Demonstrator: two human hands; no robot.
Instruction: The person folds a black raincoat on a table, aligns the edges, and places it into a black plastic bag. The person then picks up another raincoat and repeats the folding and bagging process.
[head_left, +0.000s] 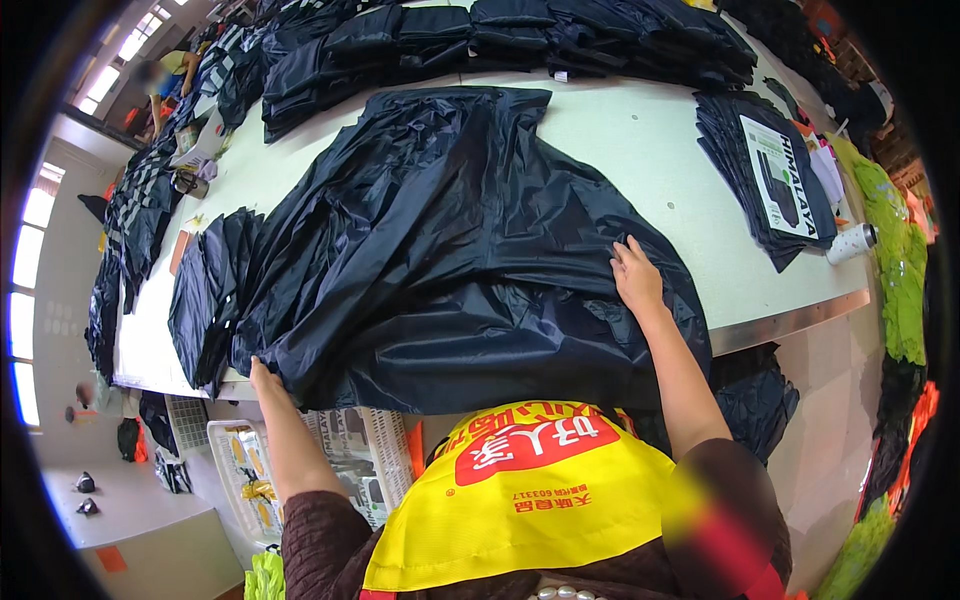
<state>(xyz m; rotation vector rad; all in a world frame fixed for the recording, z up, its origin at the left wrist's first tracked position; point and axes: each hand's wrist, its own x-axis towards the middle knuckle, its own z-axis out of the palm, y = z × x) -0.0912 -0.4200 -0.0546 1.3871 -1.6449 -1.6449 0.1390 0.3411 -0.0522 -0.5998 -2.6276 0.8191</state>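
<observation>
Large garment [450,250] lies before you on the table [660,170], reaching its near edge. Your left hand [264,376] is at the garment's near left corner; your right hand [638,278] is on its right part. Left of it, touching or just beside: a smaller garment pile [212,290]. Behind, a row of folded garments [510,35] on the table. Well to the right, a garment stack [728,160] bears a printed package [778,180]; a cylinder [850,244] stands or lies just beside it. Below the near edge, left: a basket [220,465].
</observation>
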